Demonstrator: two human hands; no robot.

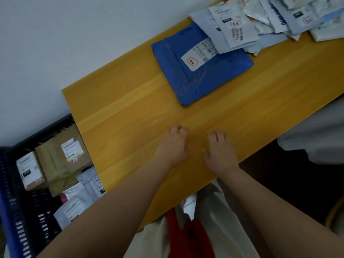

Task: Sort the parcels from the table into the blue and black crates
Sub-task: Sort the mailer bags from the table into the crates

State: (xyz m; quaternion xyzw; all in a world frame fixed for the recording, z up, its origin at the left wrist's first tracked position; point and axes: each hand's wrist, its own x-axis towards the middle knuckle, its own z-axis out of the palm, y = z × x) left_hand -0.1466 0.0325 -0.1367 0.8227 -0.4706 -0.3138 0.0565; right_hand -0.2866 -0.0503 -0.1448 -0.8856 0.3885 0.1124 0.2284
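Head view, tilted. Both hands rest palm-down on the bare middle of the wooden bench (130, 108), side by side and near its front edge, apart from each other. Left hand (173, 146): fingers (179, 130) curled loosely against the wood, holding nothing. Right hand (219, 151): fingers (216, 136) spread and flat, holding nothing. Beyond the hands, apart from them, a blue parcel (201, 69) lies flat on the bench with a white label (197, 56) facing up; the label carries a small red-framed mark, text unreadable. The far corner of the blue parcel is overlapped by a pile of pale parcels (260, 21), grey and white mailers stacked loosely at the bench's far right end against the wall (74, 34); their printed labels are too blurred to read. Left of the bench, lower down, a black crate (44, 131) holds several brown boxes (61, 155) with white labels and some grey and white bags (87, 185). A blue crate (7, 207) stands just beside it at the frame's left edge; only its slotted wall shows, contents not visible. Person's clothing at the bottom of frame: pale cloth (219, 229) with a red piece (188, 239).
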